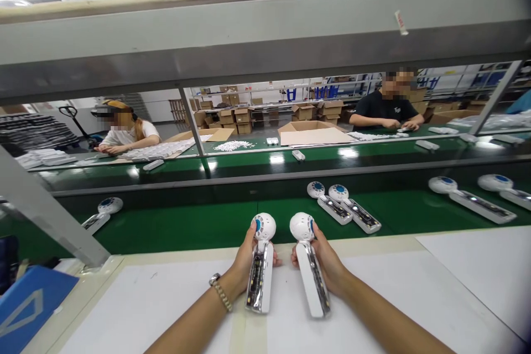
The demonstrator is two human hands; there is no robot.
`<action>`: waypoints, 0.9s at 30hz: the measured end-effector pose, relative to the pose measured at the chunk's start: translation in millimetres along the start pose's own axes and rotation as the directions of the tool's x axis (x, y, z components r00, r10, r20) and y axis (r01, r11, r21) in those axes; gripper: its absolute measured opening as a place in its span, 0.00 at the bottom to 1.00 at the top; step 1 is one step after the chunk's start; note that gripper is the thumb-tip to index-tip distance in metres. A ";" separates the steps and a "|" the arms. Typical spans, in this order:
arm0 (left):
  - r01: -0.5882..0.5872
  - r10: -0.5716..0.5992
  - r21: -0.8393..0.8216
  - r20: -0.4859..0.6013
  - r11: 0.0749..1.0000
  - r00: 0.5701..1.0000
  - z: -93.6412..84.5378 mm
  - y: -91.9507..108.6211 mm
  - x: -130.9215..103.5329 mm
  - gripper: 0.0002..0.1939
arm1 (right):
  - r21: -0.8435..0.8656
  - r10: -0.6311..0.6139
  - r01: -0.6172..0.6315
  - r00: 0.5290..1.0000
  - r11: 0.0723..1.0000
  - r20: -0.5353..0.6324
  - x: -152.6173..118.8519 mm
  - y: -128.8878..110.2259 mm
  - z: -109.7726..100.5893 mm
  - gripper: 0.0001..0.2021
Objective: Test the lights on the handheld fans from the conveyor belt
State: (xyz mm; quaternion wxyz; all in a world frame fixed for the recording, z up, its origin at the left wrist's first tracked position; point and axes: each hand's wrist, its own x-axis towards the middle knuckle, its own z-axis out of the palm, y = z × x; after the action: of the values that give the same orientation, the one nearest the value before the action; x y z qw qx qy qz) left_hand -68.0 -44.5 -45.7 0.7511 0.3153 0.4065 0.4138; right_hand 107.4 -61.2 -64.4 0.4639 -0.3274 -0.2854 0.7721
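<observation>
With the green belt as your landmark, both white units you hold are on its near side, over the worktop. Your left hand is curled firmly round the left unit and your right hand round the right unit, thumbs up at the round heads, fingertips showing past the inner edges. Both heads point toward the belt and both bodies run back from it toward you, long axes splaying slightly at the near ends, the two units apart. The left one's circuit face looks mostly upward; the right one shows its white side, circuit face outward. You cannot tell whether their lower ends touch the worktop. On the belt, a close pair of similar units lies beyond your right hand, the nearer one; a lone unit on the belt's left stretch is nearer your left.
</observation>
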 end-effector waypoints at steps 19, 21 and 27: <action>-0.332 0.360 0.194 -0.133 0.923 0.923 -61.5 20.7 32.3 0.24 | -0.186 -0.344 0.347 0.938 0.919 0.050 61.1 -0.2 -2.1 0.32; -0.373 0.416 0.263 -0.133 0.890 0.900 -75.3 31.6 36.1 0.25 | -0.250 -0.437 0.429 0.899 0.868 0.029 82.4 1.0 -4.9 0.37; -0.411 0.704 0.633 -0.317 0.656 0.636 -99.7 46.0 38.0 0.24 | -0.529 -0.626 0.542 0.780 0.653 0.026 115.4 5.8 -6.8 0.23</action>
State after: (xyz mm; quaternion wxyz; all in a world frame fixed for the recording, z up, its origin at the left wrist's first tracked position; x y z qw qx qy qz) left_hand -159.3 23.6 -68.7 0.3205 0.4844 0.5690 0.5821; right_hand 68.6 41.7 -100.8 0.6055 -0.3881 -0.5305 0.4486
